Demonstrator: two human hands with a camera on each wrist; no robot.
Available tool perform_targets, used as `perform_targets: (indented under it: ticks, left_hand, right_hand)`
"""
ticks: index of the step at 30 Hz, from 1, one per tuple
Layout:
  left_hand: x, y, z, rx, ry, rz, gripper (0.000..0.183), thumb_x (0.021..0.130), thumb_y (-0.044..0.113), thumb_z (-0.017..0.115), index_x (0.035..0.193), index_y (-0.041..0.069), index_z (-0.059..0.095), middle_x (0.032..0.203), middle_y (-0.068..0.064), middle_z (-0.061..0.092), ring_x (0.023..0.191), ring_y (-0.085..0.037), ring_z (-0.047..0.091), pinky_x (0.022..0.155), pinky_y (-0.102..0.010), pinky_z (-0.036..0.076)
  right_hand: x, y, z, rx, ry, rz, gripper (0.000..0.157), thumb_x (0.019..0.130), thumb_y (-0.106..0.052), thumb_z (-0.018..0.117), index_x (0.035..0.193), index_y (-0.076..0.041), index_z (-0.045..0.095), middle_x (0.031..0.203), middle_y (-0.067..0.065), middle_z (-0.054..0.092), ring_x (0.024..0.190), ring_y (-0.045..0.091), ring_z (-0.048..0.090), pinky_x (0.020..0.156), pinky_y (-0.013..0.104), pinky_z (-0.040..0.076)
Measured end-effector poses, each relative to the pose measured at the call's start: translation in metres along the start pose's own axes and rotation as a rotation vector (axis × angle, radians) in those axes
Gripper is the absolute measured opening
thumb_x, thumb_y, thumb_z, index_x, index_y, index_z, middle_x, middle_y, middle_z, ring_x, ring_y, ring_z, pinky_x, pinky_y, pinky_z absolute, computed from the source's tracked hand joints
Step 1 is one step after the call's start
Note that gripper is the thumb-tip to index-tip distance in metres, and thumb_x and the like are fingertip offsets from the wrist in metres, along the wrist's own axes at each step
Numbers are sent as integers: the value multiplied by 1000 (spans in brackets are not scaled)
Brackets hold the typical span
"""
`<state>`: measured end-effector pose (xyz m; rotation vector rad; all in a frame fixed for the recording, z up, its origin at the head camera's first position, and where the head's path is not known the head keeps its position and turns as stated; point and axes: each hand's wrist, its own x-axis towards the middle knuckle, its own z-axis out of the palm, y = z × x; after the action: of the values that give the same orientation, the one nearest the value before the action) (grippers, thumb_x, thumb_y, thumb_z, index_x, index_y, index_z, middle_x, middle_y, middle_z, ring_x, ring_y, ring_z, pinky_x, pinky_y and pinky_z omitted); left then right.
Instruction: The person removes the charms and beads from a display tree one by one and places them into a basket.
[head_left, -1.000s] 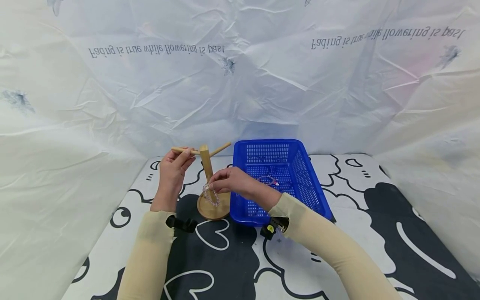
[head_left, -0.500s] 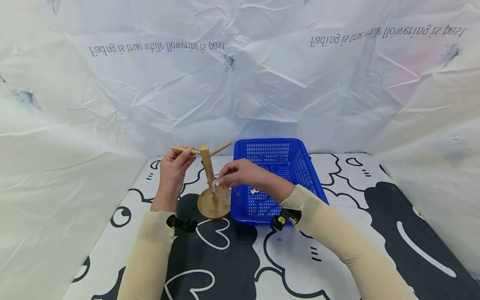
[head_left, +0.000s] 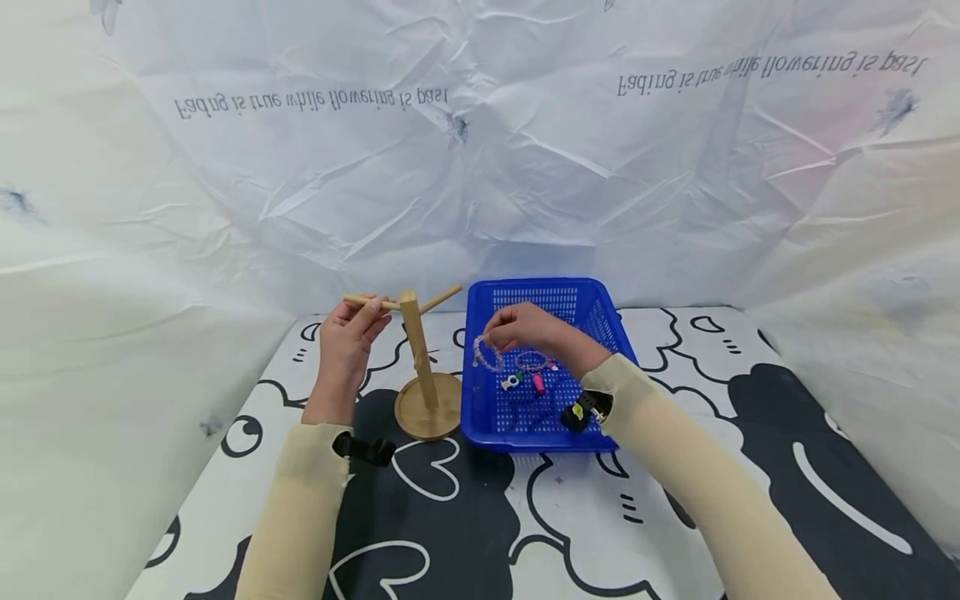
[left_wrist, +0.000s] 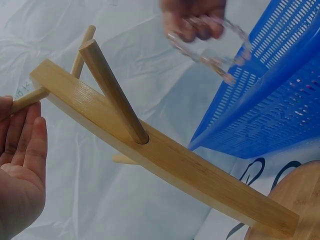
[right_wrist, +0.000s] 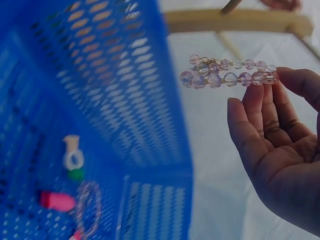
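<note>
My left hand (head_left: 345, 354) pinches one peg of a wooden jewelry stand (head_left: 418, 346) at its left side. In the left wrist view, the stand's post (left_wrist: 175, 160) leans and several round pegs stick out of it, none bearing jewelry. Thumb and fingers of my right hand (right_wrist: 280, 135) pinch a beaded bracelet (right_wrist: 230, 79) of clear, pinkish beads. In the head view, the bracelet hangs over the left part of a blue plastic basket (head_left: 472, 417), right of the stand.
Inside the basket lie another bracelet (head_left: 529, 361), a bright pink item (head_left: 538, 383) and a small white ring-shaped piece (head_left: 512, 382) with green beside it. Behind the basket rises a pale plastic sheet (head_left: 525, 200). The tabletop cloth (head_left: 585, 533) carries black-and-white cartoon drawings.
My right hand has carried the bracelet from in front of the stand's post rightward, to over the basket. My left hand stays on the peg, and the stand has kept its place.
</note>
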<state>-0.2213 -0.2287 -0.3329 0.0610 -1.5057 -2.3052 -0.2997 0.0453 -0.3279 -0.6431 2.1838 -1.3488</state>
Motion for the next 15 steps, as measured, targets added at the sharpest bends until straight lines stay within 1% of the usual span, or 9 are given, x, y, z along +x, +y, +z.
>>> perform_targets:
  ticks: [2,4,6,9,12,15]
  left_hand:
    - [9,0,-2,1,-7,-6,26,101,0,59,87,19,71,87,8,76,85,-3,75,82,-17,62]
    - [19,-1,-4,-1,-25,-12,25,101,1,60,87,19,70,87,8,75,85,-4,75,82,-17,62]
    - [28,-1,-7,-3,-41,-17,25,101,2,60,88,20,70,87,8,75,86,-4,74,82,-17,62]
    - [42,-2,-11,-2,-61,-27,25,101,2,60,88,20,70,87,8,75,86,-3,74,82,-16,62]
    - [54,-2,-14,5,-77,-35,25,101,2,60,88,21,71,88,8,75,86,-3,74,82,-17,62]
    - [67,-2,-17,2,-95,-45,24,101,2,60,89,20,71,88,8,75,86,-3,74,82,-17,62]
  right_hand:
    - [8,6,-2,-17,13,18,24,100,-10,58,116,3,70,111,16,70,91,17,63,96,41,60]
    - [15,13,-5,-45,22,33,24,100,-10,56,115,3,70,106,13,70,89,17,60,92,38,59]
    - [23,18,-6,-69,30,54,25,100,-10,56,114,5,70,97,7,67,88,16,58,89,34,59]
    - [35,26,-10,-89,39,84,26,102,-11,55,113,6,70,90,2,63,88,17,57,85,30,57]
    - [45,32,-13,-84,52,112,26,102,-11,54,112,7,69,86,1,61,87,17,56,81,29,53]
    - [54,35,-17,-73,65,134,23,101,-9,54,106,6,70,82,0,60,80,16,54,77,30,50]
